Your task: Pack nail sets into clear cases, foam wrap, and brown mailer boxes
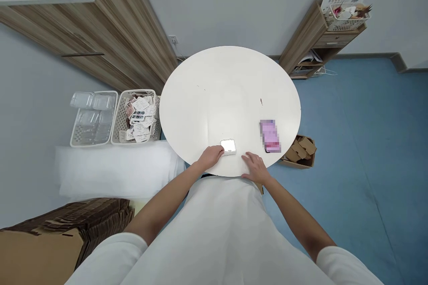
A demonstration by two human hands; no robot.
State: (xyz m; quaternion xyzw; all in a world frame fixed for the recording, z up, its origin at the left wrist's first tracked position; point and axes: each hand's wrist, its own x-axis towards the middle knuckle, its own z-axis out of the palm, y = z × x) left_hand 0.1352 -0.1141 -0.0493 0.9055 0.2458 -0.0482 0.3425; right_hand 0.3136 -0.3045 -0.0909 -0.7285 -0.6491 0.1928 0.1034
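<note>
A small white box (228,147) with a bright, pale top sits near the front edge of the round white table (187,98). My left hand (211,156) is closed on the box's left side, gripping it between thumb and fingers. To the right of the box, and apart from it, my right hand (255,167) rests on the table edge with its fingers spread and nothing in them. Further right lies a pixelated pink-purple rectangular thing (270,136), with a dark corner showing beneath it.
Left of the table stand a white basket (115,139) of printed cards and another basket (72,129) with clear plastic containers. White sheets (113,169) and stacked cardboard (40,254) lie nearer me. A carton (301,164) of brown boxes is on the floor at right.
</note>
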